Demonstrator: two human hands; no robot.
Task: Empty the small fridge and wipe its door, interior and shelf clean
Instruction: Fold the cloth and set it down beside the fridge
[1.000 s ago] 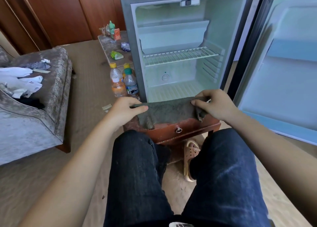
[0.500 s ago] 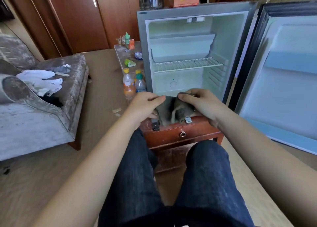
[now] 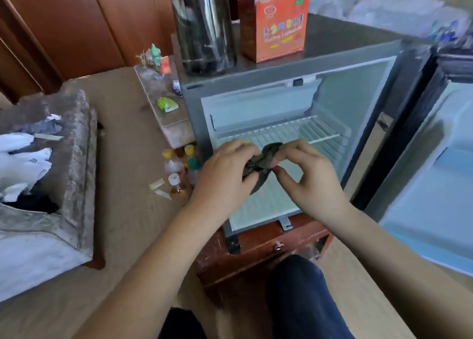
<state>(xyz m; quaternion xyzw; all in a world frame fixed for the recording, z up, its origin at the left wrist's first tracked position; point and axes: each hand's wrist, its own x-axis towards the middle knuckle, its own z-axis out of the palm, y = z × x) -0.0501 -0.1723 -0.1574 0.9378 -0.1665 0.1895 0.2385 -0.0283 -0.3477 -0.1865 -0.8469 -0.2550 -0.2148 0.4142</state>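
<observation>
Head view shows the left hand (image 3: 225, 177) and right hand (image 3: 309, 177) close together, both pinching a dark cloth (image 3: 261, 159) into a ball in front of the open, empty fridge (image 3: 195, 118), maybe to wipe the shelf (image 3: 317, 130) just behind them.

Dark grey cloth (image 3: 261, 163), white fridge (image 3: 268, 200)
</observation>
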